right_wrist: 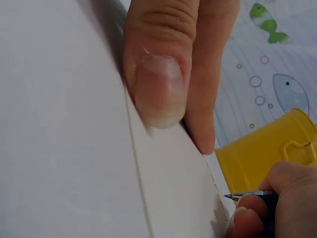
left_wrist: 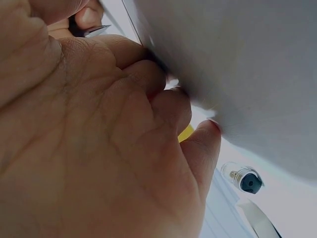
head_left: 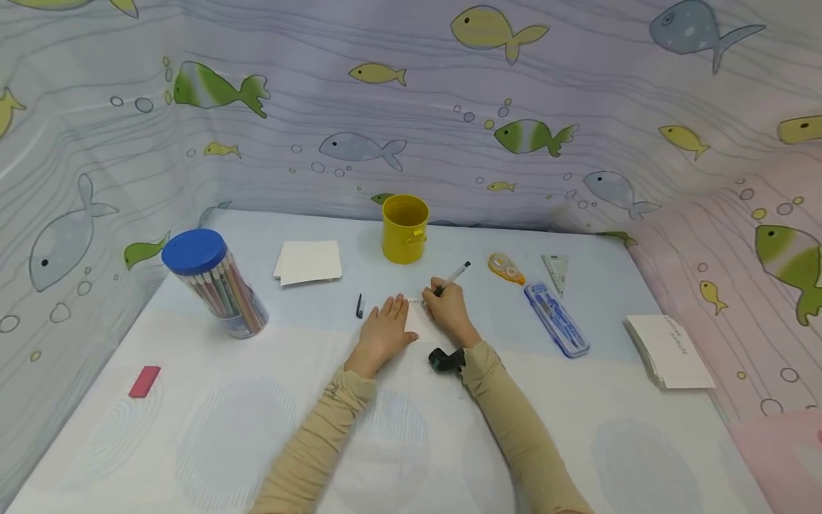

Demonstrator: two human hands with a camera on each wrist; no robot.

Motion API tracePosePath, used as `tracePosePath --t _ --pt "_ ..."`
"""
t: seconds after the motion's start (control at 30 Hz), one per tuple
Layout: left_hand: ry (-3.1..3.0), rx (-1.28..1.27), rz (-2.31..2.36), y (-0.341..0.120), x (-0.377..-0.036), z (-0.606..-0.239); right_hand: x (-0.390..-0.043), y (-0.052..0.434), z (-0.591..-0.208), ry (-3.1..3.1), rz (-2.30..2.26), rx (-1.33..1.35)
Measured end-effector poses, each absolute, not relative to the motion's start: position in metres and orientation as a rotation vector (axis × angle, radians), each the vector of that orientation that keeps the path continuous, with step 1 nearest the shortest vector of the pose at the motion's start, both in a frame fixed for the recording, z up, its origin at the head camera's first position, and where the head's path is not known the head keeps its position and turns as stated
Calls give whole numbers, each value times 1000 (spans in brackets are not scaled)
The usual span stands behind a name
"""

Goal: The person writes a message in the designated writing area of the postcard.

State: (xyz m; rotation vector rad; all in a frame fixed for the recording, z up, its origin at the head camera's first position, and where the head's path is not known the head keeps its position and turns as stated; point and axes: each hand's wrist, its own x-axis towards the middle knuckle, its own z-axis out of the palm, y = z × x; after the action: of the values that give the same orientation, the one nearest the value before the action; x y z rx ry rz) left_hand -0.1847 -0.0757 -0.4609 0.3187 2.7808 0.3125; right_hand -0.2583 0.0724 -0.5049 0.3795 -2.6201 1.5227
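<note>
The pale blue-and-white table [head_left: 193,400] is seen backed by a fish-print curtain. At ten o'clock from the hands, a clear cylindrical tub of pencils with a blue lid [head_left: 215,283] is noted; at twelve, a yellow metal bucket [head_left: 405,228]; at three, a long blue plastic case [head_left: 556,320]. The small white card [head_left: 417,321] lies at table centre, between both hands. It is pressed flat by the left hand [head_left: 383,332], fingers straight. A slim pen with a black cap end [head_left: 453,276] is pinched in the right hand [head_left: 449,312], tip apparently on the card's far edge, though contact is blurred. A black pen cap [head_left: 360,305] lies at eleven o'clock from the left hand.
</note>
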Motion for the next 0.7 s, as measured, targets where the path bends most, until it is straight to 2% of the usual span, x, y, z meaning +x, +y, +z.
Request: tracePosePath --t 0.7 --pt "2789 324 318 -76 -183 -458 -258 72 -505 -2620 1436 444"
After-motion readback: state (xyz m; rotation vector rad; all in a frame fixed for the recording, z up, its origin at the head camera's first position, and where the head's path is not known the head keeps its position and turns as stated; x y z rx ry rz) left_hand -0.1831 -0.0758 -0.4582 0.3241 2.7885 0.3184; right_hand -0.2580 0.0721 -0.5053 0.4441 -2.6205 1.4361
